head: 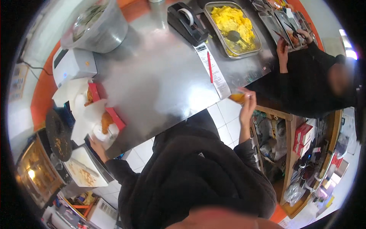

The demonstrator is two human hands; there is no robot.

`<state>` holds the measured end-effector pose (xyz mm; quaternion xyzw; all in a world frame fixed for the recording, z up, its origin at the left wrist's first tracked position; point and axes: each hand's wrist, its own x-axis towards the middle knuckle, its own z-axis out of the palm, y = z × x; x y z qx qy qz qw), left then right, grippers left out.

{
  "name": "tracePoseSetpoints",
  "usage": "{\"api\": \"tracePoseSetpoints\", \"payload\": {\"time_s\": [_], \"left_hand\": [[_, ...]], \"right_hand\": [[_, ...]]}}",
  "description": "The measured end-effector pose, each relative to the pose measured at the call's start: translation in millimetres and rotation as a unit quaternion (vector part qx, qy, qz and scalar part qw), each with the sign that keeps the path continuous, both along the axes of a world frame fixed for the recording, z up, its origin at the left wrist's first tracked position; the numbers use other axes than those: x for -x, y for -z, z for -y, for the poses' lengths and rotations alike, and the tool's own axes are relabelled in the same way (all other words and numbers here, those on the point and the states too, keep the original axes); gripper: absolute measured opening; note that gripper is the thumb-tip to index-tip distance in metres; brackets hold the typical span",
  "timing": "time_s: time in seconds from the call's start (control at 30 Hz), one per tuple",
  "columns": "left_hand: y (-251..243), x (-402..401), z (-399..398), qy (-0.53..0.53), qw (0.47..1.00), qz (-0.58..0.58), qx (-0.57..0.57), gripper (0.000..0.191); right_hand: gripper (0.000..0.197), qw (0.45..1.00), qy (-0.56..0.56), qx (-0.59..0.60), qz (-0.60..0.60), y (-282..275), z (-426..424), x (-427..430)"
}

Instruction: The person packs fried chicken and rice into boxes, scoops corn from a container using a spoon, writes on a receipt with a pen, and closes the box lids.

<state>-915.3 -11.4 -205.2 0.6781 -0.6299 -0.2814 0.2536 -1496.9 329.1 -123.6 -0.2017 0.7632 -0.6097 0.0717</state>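
Observation:
My right hand (247,106) is raised off the front edge of the steel table (154,80). Pinched in its fingers is a small clear packet of orange-yellow sauce (237,98). My left hand (98,148) reaches to the table's left end, against a white rounded portion in clear wrap (110,132); its fingertips are partly hidden, so its grip is unclear. A piece of fried chicken (107,122) lies beside that portion, against a red carton (115,118). Farther back, a second red carton (94,92) holds more fried food on white paper (83,114).
A red pen (210,67) lies on a long printed receipt (218,86) near a black tape dispenser (187,24). Behind stand a tray of yellow food (231,28) and a plastic tub (97,31). At right, a co-worker (308,77) holds scissors (292,28). A cutting board (85,169) bears a knife.

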Motion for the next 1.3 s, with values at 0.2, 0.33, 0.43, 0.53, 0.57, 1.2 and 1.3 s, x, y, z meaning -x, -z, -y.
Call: {"api": "tracePoseSetpoints", "payload": {"time_s": [0.2,0.33,0.43,0.53,0.57,1.2,1.3], "left_hand": [[15.4,64.1,-46.2,0.009,1.0,0.007,-0.019,0.05],[8.9,168.7,-47.0,0.073,0.988,-0.068,0.114,0.043],[-7.6,219.3,-56.9,-0.095,0.979,-0.132,0.12,0.034],[-46.8,270.1,-101.4,-0.054,0.974,-0.059,0.212,0.027],[-61.6,294.3,-119.6,0.069,0.967,-0.08,0.232,0.022],[-29.5,531.7,-138.4,0.508,0.822,0.098,0.235,0.031],[-34.9,531.1,-139.6,0.514,0.824,0.096,0.218,0.037]], "right_hand": [[0.019,0.997,-0.055,0.004,0.059,25.6,21.9,-71.5],[0.021,0.99,-0.1,0.047,0.083,35.0,31.5,-83.3],[0.022,0.991,-0.123,0.013,0.056,37.4,13.7,-74.9],[0.021,0.999,-0.037,-0.006,0.026,41.6,-15.9,-63.6],[0.02,0.999,0.012,-0.039,0.024,46.7,-27.1,-61.4],[0.024,0.992,0.098,-0.072,0.041,63.9,-88.6,-40.3],[0.024,0.991,0.098,-0.063,0.066,59.4,-84.9,-34.4]]}}
